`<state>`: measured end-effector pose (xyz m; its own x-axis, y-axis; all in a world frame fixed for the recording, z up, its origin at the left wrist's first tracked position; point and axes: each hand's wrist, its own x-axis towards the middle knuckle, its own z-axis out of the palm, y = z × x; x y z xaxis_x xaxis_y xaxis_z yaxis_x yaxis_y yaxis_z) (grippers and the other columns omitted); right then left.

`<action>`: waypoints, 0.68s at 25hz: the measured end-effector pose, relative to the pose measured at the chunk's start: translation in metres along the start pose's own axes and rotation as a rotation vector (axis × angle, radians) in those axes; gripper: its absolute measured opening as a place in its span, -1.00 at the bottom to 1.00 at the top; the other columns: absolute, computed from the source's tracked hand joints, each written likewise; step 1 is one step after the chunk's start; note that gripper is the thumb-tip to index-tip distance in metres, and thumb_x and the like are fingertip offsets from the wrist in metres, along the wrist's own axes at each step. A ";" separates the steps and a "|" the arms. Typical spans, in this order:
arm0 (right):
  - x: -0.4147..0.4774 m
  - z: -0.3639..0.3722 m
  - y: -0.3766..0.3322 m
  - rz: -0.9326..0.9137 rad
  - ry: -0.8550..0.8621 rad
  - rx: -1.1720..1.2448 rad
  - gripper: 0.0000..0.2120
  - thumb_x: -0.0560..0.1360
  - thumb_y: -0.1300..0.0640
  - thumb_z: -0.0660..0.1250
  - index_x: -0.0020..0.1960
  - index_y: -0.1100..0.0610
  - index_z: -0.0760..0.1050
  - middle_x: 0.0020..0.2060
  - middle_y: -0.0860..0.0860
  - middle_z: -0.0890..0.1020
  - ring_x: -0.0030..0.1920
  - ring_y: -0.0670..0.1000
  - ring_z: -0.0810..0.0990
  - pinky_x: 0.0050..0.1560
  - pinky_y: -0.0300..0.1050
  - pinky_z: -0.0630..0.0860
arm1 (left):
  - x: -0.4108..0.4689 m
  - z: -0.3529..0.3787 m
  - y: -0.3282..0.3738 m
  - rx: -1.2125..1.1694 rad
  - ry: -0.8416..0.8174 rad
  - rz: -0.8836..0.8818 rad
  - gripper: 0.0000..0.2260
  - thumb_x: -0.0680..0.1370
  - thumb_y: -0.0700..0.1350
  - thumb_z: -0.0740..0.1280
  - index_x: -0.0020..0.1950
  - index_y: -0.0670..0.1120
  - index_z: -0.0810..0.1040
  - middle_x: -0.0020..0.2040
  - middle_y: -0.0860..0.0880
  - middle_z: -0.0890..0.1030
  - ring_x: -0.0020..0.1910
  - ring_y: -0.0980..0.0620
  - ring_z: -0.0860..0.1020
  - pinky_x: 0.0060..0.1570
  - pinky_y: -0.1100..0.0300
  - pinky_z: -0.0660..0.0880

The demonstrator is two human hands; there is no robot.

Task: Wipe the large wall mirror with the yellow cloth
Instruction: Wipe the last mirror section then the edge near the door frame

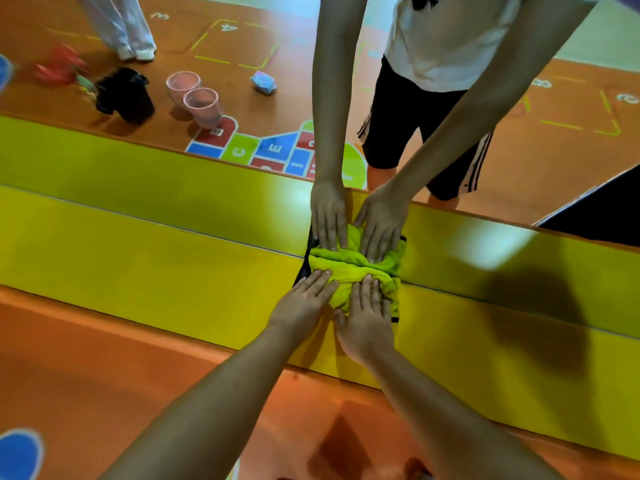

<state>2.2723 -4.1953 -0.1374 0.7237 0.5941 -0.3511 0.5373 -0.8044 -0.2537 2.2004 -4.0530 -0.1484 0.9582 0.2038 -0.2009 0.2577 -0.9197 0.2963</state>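
Head view: both hands flat on cloth.
Cloth: crumpled yellow-green fabric cloth (344, 289) at large wall mirror (207, 98) bottom edge, under fingertips.
L hand (304, 301): fingers straight, pressing, no grip.
R hand (365, 318): same, just beside.

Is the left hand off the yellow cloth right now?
No, the left hand and right hand both press flat on the yellow cloth.

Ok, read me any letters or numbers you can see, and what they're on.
"C": green floor tile, seen in the mirror.
"E": blue tile beside it.
"B": red tile.
"4": yellow-outlined square.
Other floor letters and numbers: too blurred to read.
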 end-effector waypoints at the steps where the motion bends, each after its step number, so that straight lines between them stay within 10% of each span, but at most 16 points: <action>1: 0.004 0.004 -0.021 -0.010 0.004 0.005 -0.30 0.70 -0.18 -0.05 0.67 0.18 -0.15 0.63 0.12 -0.27 0.63 0.11 -0.31 0.60 0.11 -0.20 | -0.006 -0.005 -0.020 0.008 0.001 -0.010 -0.47 0.70 -0.13 0.13 0.65 0.01 0.05 0.66 -0.02 -0.05 0.64 -0.03 -0.10 0.58 0.08 -0.03; 10: 0.039 0.043 -0.157 -0.070 -0.018 0.013 -0.33 0.71 -0.14 -0.08 0.66 0.19 -0.21 0.56 0.10 -0.40 0.61 0.10 -0.37 0.59 0.11 -0.21 | -0.043 -0.034 -0.162 -0.023 0.036 -0.044 -0.47 0.70 -0.16 0.09 0.65 0.04 0.02 0.66 0.04 -0.07 0.64 0.03 -0.12 0.58 0.15 -0.07; 15: 0.047 0.059 -0.208 -0.083 0.053 0.018 -0.24 0.57 -0.17 -0.12 0.58 0.30 0.24 0.58 0.17 -0.04 0.59 0.16 -0.06 0.54 0.20 0.14 | -0.059 -0.040 -0.215 -0.065 0.071 -0.012 -0.47 0.62 -0.06 -0.07 0.62 0.01 0.20 0.63 0.01 0.13 0.62 0.00 0.01 0.57 0.06 0.08; 17: 0.055 0.059 -0.233 -0.097 0.003 -0.002 -0.16 0.52 -0.21 -0.30 0.65 0.26 0.00 0.56 0.12 -0.26 0.57 0.09 -0.31 0.58 0.16 -0.06 | -0.064 -0.047 -0.241 -0.072 0.085 -0.020 -0.50 0.65 -0.11 0.01 0.62 0.01 0.19 0.63 0.01 0.13 0.61 0.01 0.00 0.56 0.07 0.07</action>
<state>2.1615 -3.9757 -0.1509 0.6695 0.6691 -0.3228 0.6054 -0.7432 -0.2848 2.0828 -3.8282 -0.1632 0.9591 0.2525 -0.1282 0.2822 -0.8891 0.3602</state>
